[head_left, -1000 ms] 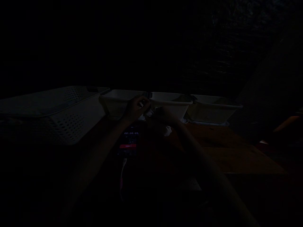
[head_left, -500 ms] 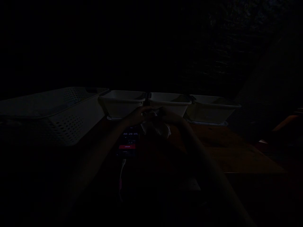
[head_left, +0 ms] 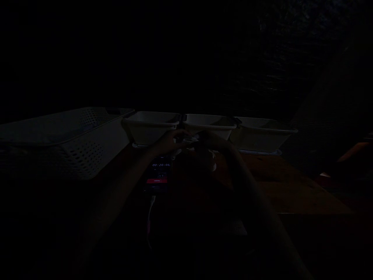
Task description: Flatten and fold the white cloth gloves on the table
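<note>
The scene is very dark. My left hand point(head_left: 169, 142) and my right hand point(head_left: 212, 140) meet above the wooden table, in front of the middle tub. Between them is a pale, crumpled, cloth-like piece point(head_left: 190, 139), its exact kind too dim to tell. Fingers of both hands are closed on it, and a pale end sticks out below my right hand. Just nearer than my left hand lies a lit phone point(head_left: 157, 175) showing a running timer, with a white cable point(head_left: 150, 212) plugged into its near end.
Three pale tubs, left point(head_left: 154, 132), middle point(head_left: 220, 132) and right point(head_left: 259, 138), stand in a row behind my hands. A large perforated basket point(head_left: 84, 155) is on the left. The wooden table point(head_left: 291, 190) extends right. Part of another person's arm point(head_left: 354, 151) shows at far right.
The pale cloth-like piece has been bunched and turned between my hands; its hanging part shows less and sits further right. The phone's timer has advanced by one second.
</note>
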Demonstrator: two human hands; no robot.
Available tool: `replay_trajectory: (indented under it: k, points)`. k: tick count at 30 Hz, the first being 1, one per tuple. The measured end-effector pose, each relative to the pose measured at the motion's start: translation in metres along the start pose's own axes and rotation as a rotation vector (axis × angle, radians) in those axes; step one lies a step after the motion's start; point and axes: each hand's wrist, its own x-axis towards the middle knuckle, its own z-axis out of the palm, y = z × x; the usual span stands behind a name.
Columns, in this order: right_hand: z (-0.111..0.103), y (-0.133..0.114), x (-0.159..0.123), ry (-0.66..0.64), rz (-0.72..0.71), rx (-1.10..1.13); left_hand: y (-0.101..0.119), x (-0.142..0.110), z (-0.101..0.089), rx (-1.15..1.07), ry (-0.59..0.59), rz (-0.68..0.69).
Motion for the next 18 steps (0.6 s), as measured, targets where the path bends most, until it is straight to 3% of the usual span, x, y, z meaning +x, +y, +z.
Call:
replay_trajectory:
  k: [6,12,18]
  points:
    - [0.006,-0.004,0.002,0.008,-0.077,-0.067,-0.009,0.004,0.0,-0.014,0.107,0.007]
    - [0.007,-0.008,-0.001,0.153,-0.156,-0.423,-0.011,0.007,-0.001,-0.016,0.219,-0.008]
    - [0.012,-0.014,-0.005,0.201,-0.089,-0.554,-0.017,0.008,0.002,0.007,0.244,-0.033]
